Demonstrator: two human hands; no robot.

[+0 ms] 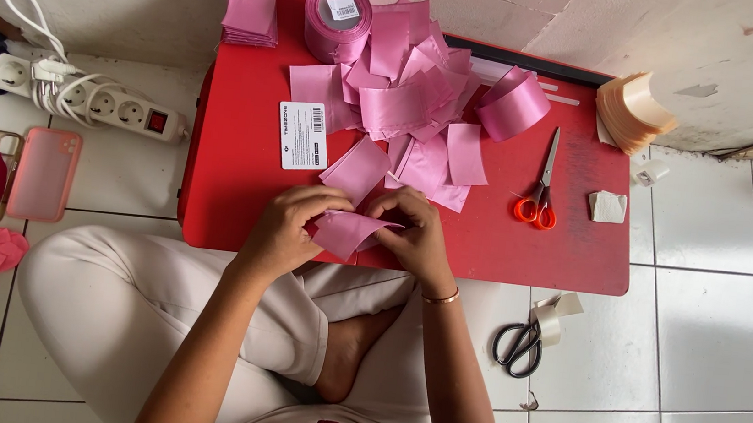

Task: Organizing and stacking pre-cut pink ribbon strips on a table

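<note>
A cut piece of pink satin ribbon (pixel 345 232) sits at the near edge of the red lap table (pixel 232 179), held between both hands and partly folded on itself. The left hand (pixel 287 229) has its fingers curled closed over the piece's left end, and the right hand (pixel 416 234) pinches the right end with thumb and fingertips; exactly where the fold runs is hidden under the fingers, so I can only say it looks creased near the middle. Judging by its sheen and the way it drapes, the piece should be very light, limp and slippery, apt to slide out of a loose pinch and to spring open from a fold, so it is best gripped at the edges or right on the crease with firm fingertip pressure.

Farther up the table from the held piece lies a heap of cut ribbon pieces (pixel 408 118), with a ribbon roll (pixel 337 16) at the table's far edge and a neat stack of pieces (pixel 250 2) beside it. A white barcoded card (pixel 302 135) lies on the table left of the heap, and orange-handled scissors (pixel 539 195) lie to the heap's right. Off the table, black-handled scissors (pixel 518 345) rest on the floor tiles near its right front corner, and a power strip (pixel 97 102) lies to its left.
</note>
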